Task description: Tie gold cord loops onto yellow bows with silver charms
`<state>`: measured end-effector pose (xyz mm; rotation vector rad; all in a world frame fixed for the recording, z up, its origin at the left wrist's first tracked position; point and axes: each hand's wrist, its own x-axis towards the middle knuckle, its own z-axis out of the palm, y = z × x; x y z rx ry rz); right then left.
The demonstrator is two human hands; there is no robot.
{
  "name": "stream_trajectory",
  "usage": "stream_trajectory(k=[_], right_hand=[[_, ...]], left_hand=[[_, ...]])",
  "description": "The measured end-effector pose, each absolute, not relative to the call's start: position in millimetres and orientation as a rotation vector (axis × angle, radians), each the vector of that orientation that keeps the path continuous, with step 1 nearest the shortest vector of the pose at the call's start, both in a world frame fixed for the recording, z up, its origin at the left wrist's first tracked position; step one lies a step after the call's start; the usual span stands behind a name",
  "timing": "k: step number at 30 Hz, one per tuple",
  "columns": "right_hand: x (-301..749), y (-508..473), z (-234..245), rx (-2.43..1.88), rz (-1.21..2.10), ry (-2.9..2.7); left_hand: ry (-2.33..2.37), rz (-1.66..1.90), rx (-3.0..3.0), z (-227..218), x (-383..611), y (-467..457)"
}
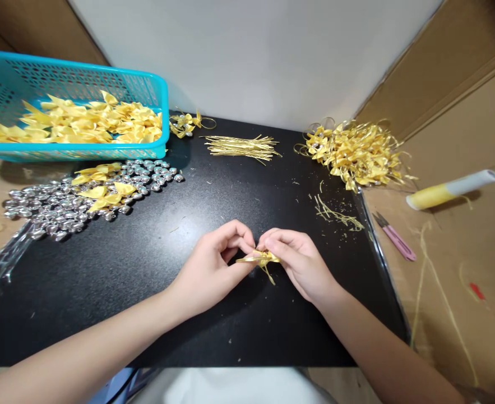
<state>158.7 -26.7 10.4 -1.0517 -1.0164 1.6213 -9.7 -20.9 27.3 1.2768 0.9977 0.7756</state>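
Between my fingertips, over the front middle of the black table, is a yellow ribbon bow point(265, 258) with gold cord around it. My left hand point(217, 261) pinches its left side, where a flat loop of gold cord sticks out past the thumb. Thumb and fingers of my right hand point(300, 261) close on the bow's right side. A loose cord end points down below the bow. The fingertips cover part of the bow, so how the cord runs there is hidden.
A blue basket point(73, 147) of yellow bows stands back left, silver bells point(58, 210) before it. Gold cord lengths point(243, 147) lie at the back. Finished-looking corded bows point(356, 151) are heaped back right, near cord scraps point(337, 216), pink snips point(396, 238) and a tube point(453, 189).
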Motion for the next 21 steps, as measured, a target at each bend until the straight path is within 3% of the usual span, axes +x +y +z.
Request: stream_trajectory(k=[15,17,21], right_hand=[[167.6,-19.9,8.4,-1.203,1.463,-0.923],[168.8,-20.5,9.0,-1.291,1.32,-1.024],[169.1,-30.3,18.0,-1.329,0.683,-1.358]], left_hand=[[1.007,0.706,1.113,29.1,-7.8,-16.8],[1.015,0.681,1.062,29.7,-7.5,-15.7],[1.064,0.712,1.029,30.9,-7.8,-14.6]])
